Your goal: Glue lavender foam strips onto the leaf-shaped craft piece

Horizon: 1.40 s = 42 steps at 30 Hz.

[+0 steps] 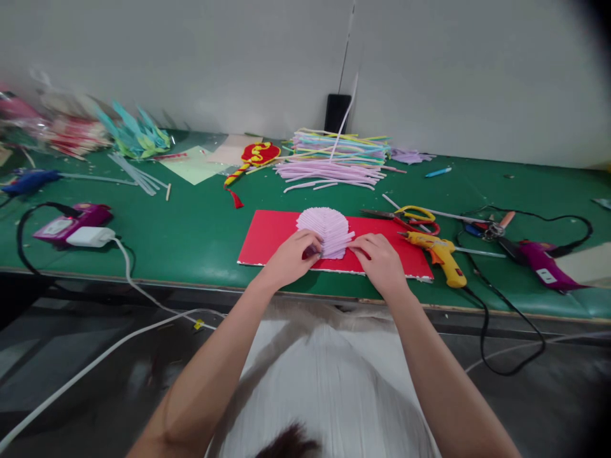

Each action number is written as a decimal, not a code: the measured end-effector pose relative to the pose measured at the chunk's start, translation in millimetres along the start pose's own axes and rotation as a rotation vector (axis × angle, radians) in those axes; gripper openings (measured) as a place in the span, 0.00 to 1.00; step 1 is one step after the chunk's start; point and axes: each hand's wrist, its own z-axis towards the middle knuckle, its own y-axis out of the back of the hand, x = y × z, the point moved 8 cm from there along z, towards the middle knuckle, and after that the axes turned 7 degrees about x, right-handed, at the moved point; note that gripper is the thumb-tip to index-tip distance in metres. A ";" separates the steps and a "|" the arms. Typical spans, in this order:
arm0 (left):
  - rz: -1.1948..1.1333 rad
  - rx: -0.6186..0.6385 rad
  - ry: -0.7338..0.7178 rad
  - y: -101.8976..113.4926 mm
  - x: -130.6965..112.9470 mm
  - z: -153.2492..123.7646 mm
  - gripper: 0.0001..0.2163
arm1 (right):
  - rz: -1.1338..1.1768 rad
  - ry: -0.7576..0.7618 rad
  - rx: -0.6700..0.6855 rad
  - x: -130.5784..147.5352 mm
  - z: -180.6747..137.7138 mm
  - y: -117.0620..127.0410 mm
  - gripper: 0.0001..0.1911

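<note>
A rounded, leaf-like piece of lilac pipe cleaners (324,224), with ribs slanting out from a middle line, lies on a red board (267,232). At its lower left edge my left hand (293,256) is closed, thumb and forefinger curled together on the piece. My right hand (379,259) pinches at the right edge, where a few pipe cleaner ends stick out past the outline. The fingertips partly hide what each hand grips. Right of the board lie a yellow glue gun (442,254) and scissors (415,216) with yellow and red handles.
Behind the board lies a pile of coloured pipe cleaners (338,168), with a dark phone (337,113) against the wall. A red and yellow fan-shaped craft (258,154) lies left of it. Purple power sockets (548,264) and cords flank the workspace on the green table (191,222).
</note>
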 end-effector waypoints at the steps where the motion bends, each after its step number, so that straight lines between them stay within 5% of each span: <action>1: 0.001 0.003 0.000 -0.2 -0.1 0.0 0.06 | -0.003 0.000 -0.001 0.0 0.0 0.0 0.08; 42: -0.028 0.022 0.026 -2.6 4.8 0.9 0.07 | 0.055 -0.017 0.017 -0.4 0.8 -0.1 0.12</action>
